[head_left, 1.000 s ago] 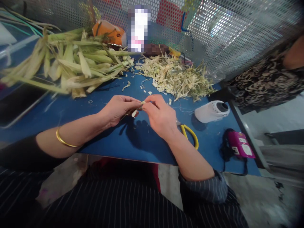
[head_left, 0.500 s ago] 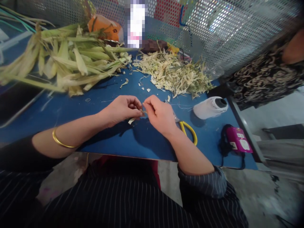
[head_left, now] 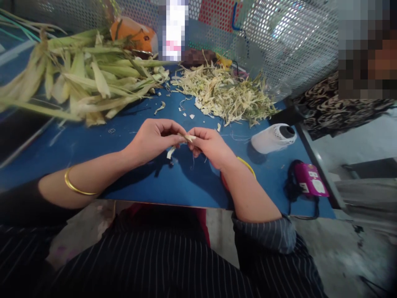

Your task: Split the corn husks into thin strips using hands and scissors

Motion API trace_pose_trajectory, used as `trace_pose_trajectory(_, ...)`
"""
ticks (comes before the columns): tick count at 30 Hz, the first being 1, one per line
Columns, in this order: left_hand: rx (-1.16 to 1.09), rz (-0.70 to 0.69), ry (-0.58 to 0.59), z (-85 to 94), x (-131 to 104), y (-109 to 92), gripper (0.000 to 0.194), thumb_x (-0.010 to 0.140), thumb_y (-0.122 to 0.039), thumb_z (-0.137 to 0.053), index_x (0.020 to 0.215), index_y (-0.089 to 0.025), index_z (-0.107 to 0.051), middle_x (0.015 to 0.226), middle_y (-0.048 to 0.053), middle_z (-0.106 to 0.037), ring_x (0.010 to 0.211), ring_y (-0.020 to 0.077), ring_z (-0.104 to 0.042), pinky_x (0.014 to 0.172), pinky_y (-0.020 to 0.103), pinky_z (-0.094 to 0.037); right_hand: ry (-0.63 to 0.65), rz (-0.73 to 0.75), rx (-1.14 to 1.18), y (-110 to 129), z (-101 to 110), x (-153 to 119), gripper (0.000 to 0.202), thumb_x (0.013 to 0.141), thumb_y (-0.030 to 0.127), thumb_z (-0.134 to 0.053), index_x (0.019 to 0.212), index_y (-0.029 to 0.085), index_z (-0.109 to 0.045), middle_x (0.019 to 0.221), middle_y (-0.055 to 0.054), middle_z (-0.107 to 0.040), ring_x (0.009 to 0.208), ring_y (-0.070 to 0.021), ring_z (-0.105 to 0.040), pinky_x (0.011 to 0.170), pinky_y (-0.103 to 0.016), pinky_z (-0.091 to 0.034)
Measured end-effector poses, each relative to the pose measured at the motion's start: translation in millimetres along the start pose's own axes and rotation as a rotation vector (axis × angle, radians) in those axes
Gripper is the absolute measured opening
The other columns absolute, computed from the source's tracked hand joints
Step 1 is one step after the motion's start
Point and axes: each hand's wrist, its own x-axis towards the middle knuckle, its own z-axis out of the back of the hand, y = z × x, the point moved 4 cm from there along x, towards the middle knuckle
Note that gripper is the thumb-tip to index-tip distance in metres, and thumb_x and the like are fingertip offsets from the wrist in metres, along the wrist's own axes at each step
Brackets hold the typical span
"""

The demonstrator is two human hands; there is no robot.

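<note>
Together, left hand and right hand pinch a pale strip above a blue table, facing a perforated screen.

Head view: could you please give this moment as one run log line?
left hand: pinching pale strip | right hand: fingertips on same strip | beyond: husk pile, shredded pile | right side: white spool

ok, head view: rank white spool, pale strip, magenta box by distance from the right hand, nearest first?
From the right hand:
1. Pale strip: at the hand itself, on its left side.
2. White spool: on the blue table, to the hand's right.
3. Magenta box: farther right, near the table's right edge.
</note>
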Motion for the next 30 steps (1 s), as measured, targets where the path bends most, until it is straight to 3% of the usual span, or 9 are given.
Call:
trace_pose_trajectory(3,-0.148,0.050,-0.086,5.1,4,5,0.017,0.070,-0.027,-0.073,0.082,-0.014,-0.071,0.071,0.003,-0.068,0.060,0.0110,-0.059,0.059,0.023,-0.046,-0.066,0.190,-0.317,7,0,-3,0.019,0.087,0.028,-0.053,0.071,0.019,-0.052,0.063,0.003,-0.054,0.055,-0.0088,-0.049,0.055,-0.023,-0.040)
trace_pose_trajectory(8,-0.254,0.155,-0.136,6.8,6,13,0.017,0.065,-0.025,-0.076,0.078,-0.014,-0.071,0.068,0.003,-0.067,0.059,0.0112,-0.058,0.058,0.024,-0.046,-0.239,0.517,-0.984,24,-10,-19,0.020,0.094,0.027,-0.041,0.090,0.021,-0.060,0.087,-0.003,-0.063,0.072,-0.0138,-0.051,0.063,-0.027,-0.034)
trace_pose_trajectory(13,-0.208,0.260,0.006,0.2,5,17,0.016,0.065,-0.028,-0.076,0.073,-0.016,-0.073,0.056,0.003,-0.064,0.047,0.0105,-0.052,0.048,0.025,-0.040,-0.262,0.597,-1.121,22,-13,-22,0.021,0.093,0.023,-0.039,0.099,0.026,-0.059,0.118,-0.003,-0.061,0.071,-0.0137,-0.052,0.065,-0.030,-0.033)
trace_pose_trajectory(17,-0.204,0.279,0.120,-4.7,3,18,0.017,0.063,-0.029,-0.078,0.073,-0.016,-0.072,0.060,0.004,-0.067,0.051,0.0116,-0.056,0.050,0.024,-0.041,-0.228,0.596,-1.224,17,-16,-19,0.022,0.091,0.019,-0.039,0.099,0.024,-0.059,0.096,-0.004,-0.065,0.063,-0.0131,-0.049,0.062,-0.029,-0.031)
trace_pose_trajectory(20,-0.186,0.271,0.157,-7.3,2,16,0.017,0.062,-0.022,-0.076,0.076,-0.016,-0.067,0.060,0.002,-0.066,0.054,0.0120,-0.058,0.053,0.024,-0.042,-0.253,0.521,-1.167,20,-14,-19,0.020,0.093,0.024,-0.039,0.093,0.021,-0.058,0.083,-0.004,-0.065,0.062,-0.0132,-0.050,0.058,-0.028,-0.029)
trace_pose_trajectory(23,-0.128,0.211,0.144,-7.9,0,11,0.020,0.063,-0.015,-0.071,0.077,-0.018,-0.057,0.059,0.000,-0.064,0.056,0.0128,-0.059,0.057,0.025,-0.045,-0.245,0.444,-0.968,24,-11,-21,0.018,0.093,0.029,-0.041,0.086,0.020,-0.056,0.072,-0.002,-0.064,0.060,-0.0128,-0.053,0.056,-0.026,-0.030)
trace_pose_trajectory(27,0.069,-0.004,0.095,-6.1,-3,0,0.019,0.064,-0.016,-0.070,0.076,-0.018,-0.056,0.069,0.000,-0.066,0.066,0.0142,-0.061,0.064,0.025,-0.047,-0.135,0.211,-0.468,20,-6,-16,0.014,0.089,0.026,-0.047,0.076,0.020,-0.051,0.052,0.004,-0.057,0.045,-0.0099,-0.053,0.052,-0.023,-0.039)
trace_pose_trajectory(30,0.104,-0.077,0.146,-8.1,-5,-3,0.016,0.068,-0.018,-0.069,0.083,-0.018,-0.065,0.079,0.002,-0.071,0.073,0.0153,-0.064,0.069,0.025,-0.048,-0.023,0.010,-0.113,11,-5,-10,0.014,0.086,0.024,-0.051,0.072,0.020,-0.051,0.044,0.006,-0.053,0.037,-0.0087,-0.049,0.045,-0.022,-0.041)
